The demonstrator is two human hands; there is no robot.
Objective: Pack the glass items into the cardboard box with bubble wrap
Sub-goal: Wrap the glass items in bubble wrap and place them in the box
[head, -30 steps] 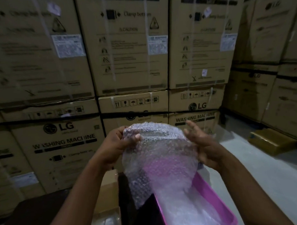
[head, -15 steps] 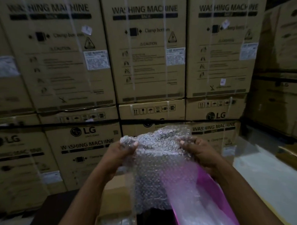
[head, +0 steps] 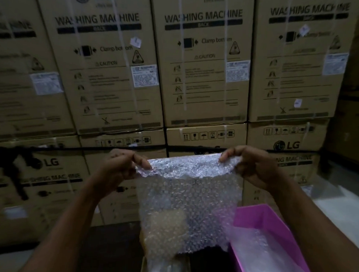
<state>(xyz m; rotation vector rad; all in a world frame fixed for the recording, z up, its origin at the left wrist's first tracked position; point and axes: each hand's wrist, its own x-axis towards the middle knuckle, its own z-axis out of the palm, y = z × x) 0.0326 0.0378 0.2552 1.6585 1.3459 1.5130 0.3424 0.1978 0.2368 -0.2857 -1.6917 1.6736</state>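
I judge the clear, limp bubble-wrap sheet (head: 189,207) feather-light, soft and crinkly, best held at its top corners, where it hangs mid-frame, pimpled and translucent, above the brown cardboard box (head: 144,265), my left hand (head: 120,168) and right hand (head: 252,167) pinching those corners taut.

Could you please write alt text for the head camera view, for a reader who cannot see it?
Two hands, left hand and right hand, pinch the top corners of a bubble wrap sheet, which hangs spread between them. A pink bin sits lower right; stacked washing machine cartons fill the dim background.
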